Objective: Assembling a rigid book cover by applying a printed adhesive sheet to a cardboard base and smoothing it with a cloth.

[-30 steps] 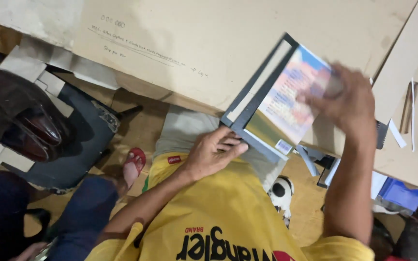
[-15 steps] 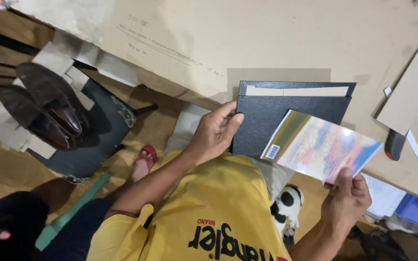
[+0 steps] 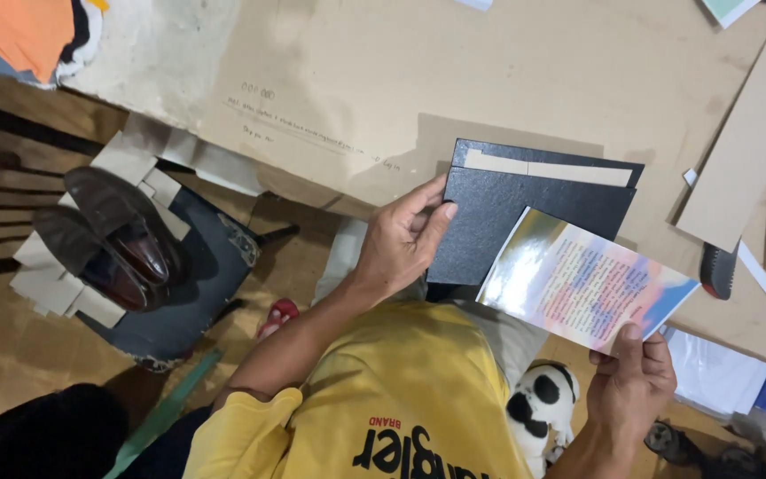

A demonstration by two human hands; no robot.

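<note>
My left hand [image 3: 401, 238] grips the left edge of a black textured cover board [image 3: 507, 213]. The board lies on the brown cardboard-covered table [image 3: 454, 80] and has a tan cardboard strip [image 3: 547, 167] along its far edge. My right hand [image 3: 633, 383] pinches the near corner of a glossy printed card [image 3: 582, 277] in pastel colours. The card is held just above the board's right near corner and overlaps it. My yellow shirt [image 3: 401, 399] fills the lower middle of the view.
A pair of brown leather shoes [image 3: 108, 239] rests on a dark stool [image 3: 197, 284] at the left, with cardboard scraps around it. A long cardboard piece [image 3: 746, 142] and a black-handled tool [image 3: 718, 270] lie at the right. A black-and-white soft toy [image 3: 543, 404] sits below.
My right hand has drawn the glossy card off the black board, down and to the right. The board has come to lie flat on the table, still in my left hand.
</note>
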